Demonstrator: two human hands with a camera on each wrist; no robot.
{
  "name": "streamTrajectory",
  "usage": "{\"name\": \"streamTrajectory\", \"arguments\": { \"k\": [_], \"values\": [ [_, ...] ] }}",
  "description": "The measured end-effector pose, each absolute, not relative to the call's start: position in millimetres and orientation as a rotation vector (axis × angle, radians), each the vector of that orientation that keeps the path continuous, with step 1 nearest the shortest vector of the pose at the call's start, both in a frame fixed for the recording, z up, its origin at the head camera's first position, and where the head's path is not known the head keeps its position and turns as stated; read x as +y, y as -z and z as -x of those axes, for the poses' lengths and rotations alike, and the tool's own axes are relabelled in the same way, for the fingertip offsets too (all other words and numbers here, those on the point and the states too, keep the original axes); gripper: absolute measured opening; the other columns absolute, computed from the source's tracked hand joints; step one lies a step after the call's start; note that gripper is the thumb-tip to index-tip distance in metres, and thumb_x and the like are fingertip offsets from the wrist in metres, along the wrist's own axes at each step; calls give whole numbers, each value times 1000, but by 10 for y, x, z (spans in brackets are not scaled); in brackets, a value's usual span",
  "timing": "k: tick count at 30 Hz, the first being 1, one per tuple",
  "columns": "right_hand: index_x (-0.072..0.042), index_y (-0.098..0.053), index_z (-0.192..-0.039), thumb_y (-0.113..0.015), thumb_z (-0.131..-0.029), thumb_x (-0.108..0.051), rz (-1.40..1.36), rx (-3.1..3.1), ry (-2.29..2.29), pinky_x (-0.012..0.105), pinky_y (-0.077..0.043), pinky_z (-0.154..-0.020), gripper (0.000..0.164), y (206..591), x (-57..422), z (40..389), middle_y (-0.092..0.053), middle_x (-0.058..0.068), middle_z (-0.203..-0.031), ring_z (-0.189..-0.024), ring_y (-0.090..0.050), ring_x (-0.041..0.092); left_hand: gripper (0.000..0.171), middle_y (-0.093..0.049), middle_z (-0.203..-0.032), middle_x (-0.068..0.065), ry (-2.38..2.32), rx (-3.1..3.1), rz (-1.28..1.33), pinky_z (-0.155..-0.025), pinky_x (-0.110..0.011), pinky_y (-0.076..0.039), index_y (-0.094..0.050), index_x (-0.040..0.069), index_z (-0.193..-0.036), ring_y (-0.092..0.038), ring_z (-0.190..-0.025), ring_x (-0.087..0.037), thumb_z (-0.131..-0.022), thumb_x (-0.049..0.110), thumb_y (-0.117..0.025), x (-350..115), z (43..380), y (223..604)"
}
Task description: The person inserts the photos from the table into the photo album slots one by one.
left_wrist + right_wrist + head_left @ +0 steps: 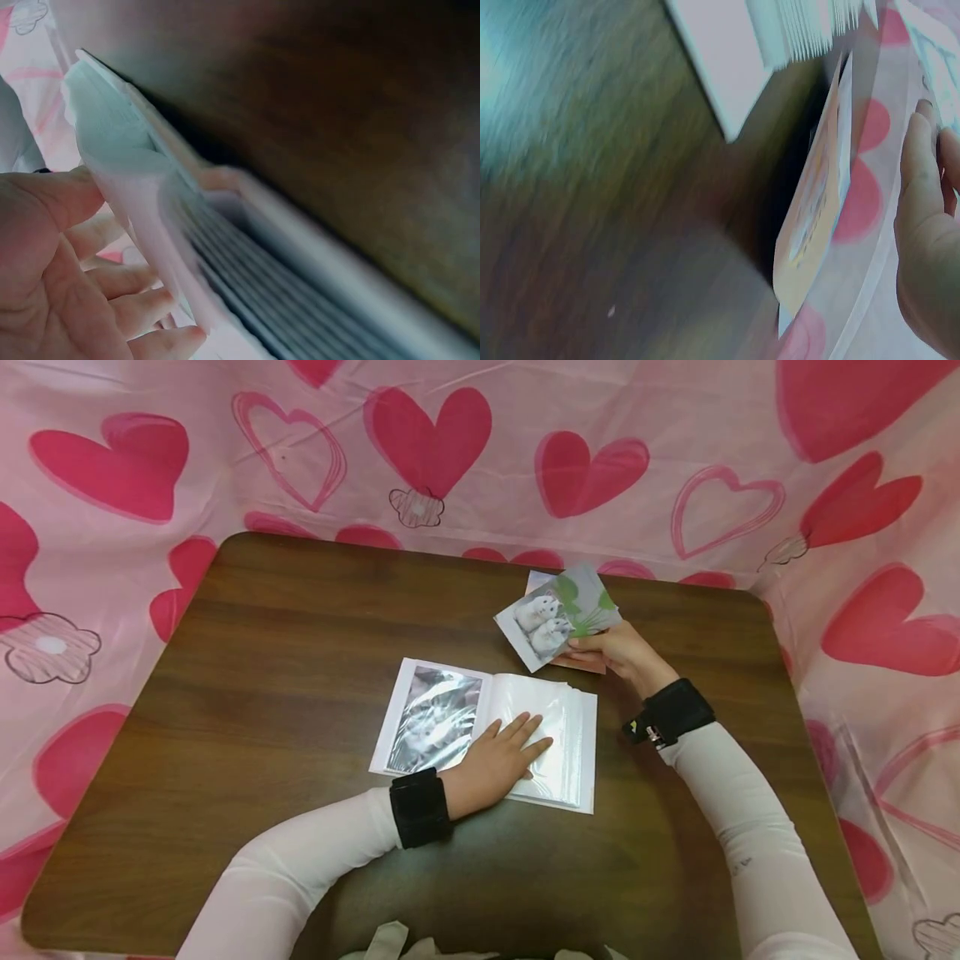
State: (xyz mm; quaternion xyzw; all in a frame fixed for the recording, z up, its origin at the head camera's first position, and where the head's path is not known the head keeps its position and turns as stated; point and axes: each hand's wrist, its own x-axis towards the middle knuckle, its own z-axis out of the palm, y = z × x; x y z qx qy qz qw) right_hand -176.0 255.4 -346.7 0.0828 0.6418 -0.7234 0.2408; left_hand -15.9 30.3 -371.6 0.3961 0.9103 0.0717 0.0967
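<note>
An open photo album (587,752) lies on the table, its left pocket filled with a greyish picture (438,714) under shiny plastic. My left hand (495,764) rests on the clear sleeve of the right page, fingers spread. The left wrist view shows that hand (82,277) beside the album's stacked pages (255,262). Beyond the album's upper right, my right hand (622,652) pinches a photo card (543,625) with two white mice and green leaves, raised and tilted. Partly hidden below it, more cards (588,665) lie on the table; the right wrist view shows their orange-bordered top card (810,225).
The brown wooden table (247,693) has rounded corners and extends widely left of the album. A pink heart-patterned cloth (480,468) hangs along its back and sides. Black bands (420,807) circle both wrists.
</note>
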Motion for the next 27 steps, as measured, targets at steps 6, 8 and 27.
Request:
{"name": "streamTrajectory", "arguments": {
  "k": [6, 8, 27],
  "values": [
    [3, -54, -105, -58, -85, 16, -252, 1786, 1936, 25, -60, -57, 25, 3482, 2454, 1748, -71, 5, -74, -67, -71, 19, 53, -33, -153, -14, -199, 2720, -1160, -105, -49, -37, -44, 16, -144, -26, -140, -27, -94, 31, -53, 317, 149, 3722],
    [3, -53, -106, -58, -85, 16, -263, 1797, 1933, 25, -59, -56, 25, 3483, 2446, 1747, -71, 5, -74, -65, -71, 19, 53, -34, -153, -14, -196, 2727, -1162, -105, -49, -38, -44, 16, -144, -27, -140, -27, -94, 31, -53, 320, 146, 3726],
    [1, -51, -114, -58, -86, 14, -291, 1801, 1859, 27, -60, -61, 32, 3481, 2479, 1759, -68, 5, -80, -68, -71, 19, 54, -32, -154, -13, -150, 2746, -1147, -105, -47, -38, -43, 17, -145, -25, -141, -26, -94, 31, -54, 336, 148, 3727]
  ]
}}
